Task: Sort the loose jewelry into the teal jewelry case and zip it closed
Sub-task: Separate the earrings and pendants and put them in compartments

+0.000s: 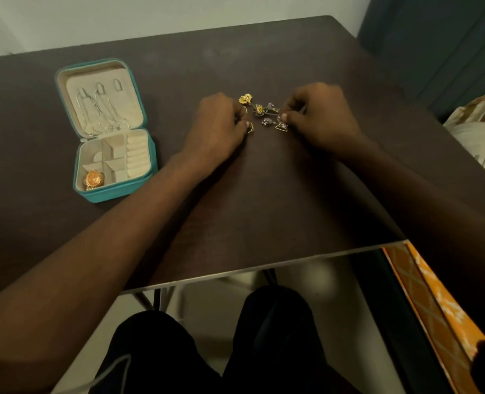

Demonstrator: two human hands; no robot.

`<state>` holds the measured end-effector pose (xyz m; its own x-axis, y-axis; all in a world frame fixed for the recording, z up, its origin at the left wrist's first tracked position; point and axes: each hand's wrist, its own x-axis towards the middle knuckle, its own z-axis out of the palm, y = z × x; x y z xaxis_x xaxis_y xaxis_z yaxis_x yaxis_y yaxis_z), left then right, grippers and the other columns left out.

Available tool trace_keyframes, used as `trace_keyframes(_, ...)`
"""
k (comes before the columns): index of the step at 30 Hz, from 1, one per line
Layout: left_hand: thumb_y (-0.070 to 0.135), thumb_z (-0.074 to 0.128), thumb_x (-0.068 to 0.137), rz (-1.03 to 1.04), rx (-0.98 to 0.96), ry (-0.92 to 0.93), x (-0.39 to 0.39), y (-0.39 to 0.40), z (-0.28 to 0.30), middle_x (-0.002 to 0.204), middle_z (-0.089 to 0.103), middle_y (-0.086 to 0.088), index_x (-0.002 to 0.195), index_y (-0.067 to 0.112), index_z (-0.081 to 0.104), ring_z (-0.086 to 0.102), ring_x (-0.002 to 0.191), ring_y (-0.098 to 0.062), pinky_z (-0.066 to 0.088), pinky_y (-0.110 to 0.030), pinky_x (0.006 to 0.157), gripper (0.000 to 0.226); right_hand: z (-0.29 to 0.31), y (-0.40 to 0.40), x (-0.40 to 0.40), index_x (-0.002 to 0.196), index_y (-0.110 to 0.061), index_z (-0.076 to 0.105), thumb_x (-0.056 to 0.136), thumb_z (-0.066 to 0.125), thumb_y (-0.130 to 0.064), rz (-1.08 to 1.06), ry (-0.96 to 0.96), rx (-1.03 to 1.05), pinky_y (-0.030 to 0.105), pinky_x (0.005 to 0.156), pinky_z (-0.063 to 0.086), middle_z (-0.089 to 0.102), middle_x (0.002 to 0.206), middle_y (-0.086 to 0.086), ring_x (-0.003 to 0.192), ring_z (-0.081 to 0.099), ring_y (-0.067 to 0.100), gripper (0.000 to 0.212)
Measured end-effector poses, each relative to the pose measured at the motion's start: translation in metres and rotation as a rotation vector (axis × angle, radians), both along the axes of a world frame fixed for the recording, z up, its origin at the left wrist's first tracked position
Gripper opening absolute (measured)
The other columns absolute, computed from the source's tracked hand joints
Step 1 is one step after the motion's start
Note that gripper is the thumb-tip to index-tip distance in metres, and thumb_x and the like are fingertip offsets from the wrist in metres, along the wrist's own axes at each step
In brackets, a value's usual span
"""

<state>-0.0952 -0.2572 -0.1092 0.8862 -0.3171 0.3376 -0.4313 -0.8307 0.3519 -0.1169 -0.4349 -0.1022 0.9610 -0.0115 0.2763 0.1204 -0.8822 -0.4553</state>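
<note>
The teal jewelry case (147, 155) lies open at the left of the dark table (264, 194). Silver necklaces (99, 112) hang in its lid, and a gold piece (94, 179) sits in its front left compartment. A small heap of loose jewelry (264, 113) lies at the table's middle: gold flower earrings (246, 98), silver pieces and a gold triangle earring (281, 127). My left hand (218, 126) rests at the heap's left side with its fingertips pinched on a small gold ring (250, 128). My right hand (318, 115) pinches a small silver piece at the heap's right side.
The table's near edge (264, 270) runs across the lower middle, with my dark-clad legs (207, 351) under it. An orange patterned cloth (434, 308) lies at the lower right. A bed with striped bedding (480, 120) stands to the right.
</note>
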Motion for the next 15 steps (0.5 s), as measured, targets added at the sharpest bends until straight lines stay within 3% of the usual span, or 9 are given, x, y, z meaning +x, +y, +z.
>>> trace_keyframes(3, 0.014, 0.053, 0.089, 0.013, -0.021, 0.002, -0.001, 0.0, 0.002, 0.096, 0.069, -0.014, 0.096, 0.004, 0.071, 0.06, 0.091, -0.024, 0.033, -0.022, 0.07, 0.021, 0.001, -0.003, 0.0, 0.092, -0.015, 0.07, 0.085, 0.063, -0.021, 0.002, 0.007, 0.001, 0.026, 0.078, 0.044, 0.069, 0.094, 0.003, 0.086, 0.06, 0.016, 0.012)
trace_keyframes(8, 0.013, 0.05, 0.091, -0.057, 0.009, 0.001, 0.003, -0.005, -0.002, 0.116, 0.063, -0.013, 0.123, 0.017, 0.06, 0.055, 0.11, -0.028, 0.038, -0.031, 0.092, 0.034, 0.002, -0.004, 0.001, 0.089, -0.012, 0.07, 0.085, 0.061, -0.02, 0.021, 0.012, 0.015, 0.016, 0.067, 0.035, 0.064, 0.085, -0.002, 0.078, 0.054, 0.008, 0.012)
trace_keyframes(11, 0.016, 0.052, 0.089, -0.131, 0.066, -0.022, 0.003, -0.012, -0.004, 0.114, 0.065, -0.012, 0.118, 0.017, 0.063, 0.056, 0.108, -0.032, 0.044, -0.041, 0.09, 0.031, 0.003, -0.003, 0.001, 0.088, -0.011, 0.07, 0.085, 0.06, -0.017, 0.03, 0.032, 0.074, 0.009, 0.064, 0.033, 0.062, 0.083, -0.005, 0.077, 0.056, 0.006, 0.012)
trace_keyframes(15, 0.027, 0.053, 0.091, -0.084, 0.057, -0.04, 0.006, -0.017, -0.008, 0.114, 0.061, -0.011, 0.12, 0.023, 0.062, 0.052, 0.109, -0.033, 0.044, -0.044, 0.09, 0.031, 0.003, -0.003, 0.002, 0.087, -0.011, 0.071, 0.085, 0.06, -0.016, 0.033, 0.033, 0.101, 0.005, 0.057, 0.034, 0.062, 0.08, -0.005, 0.07, 0.055, 0.003, 0.012)
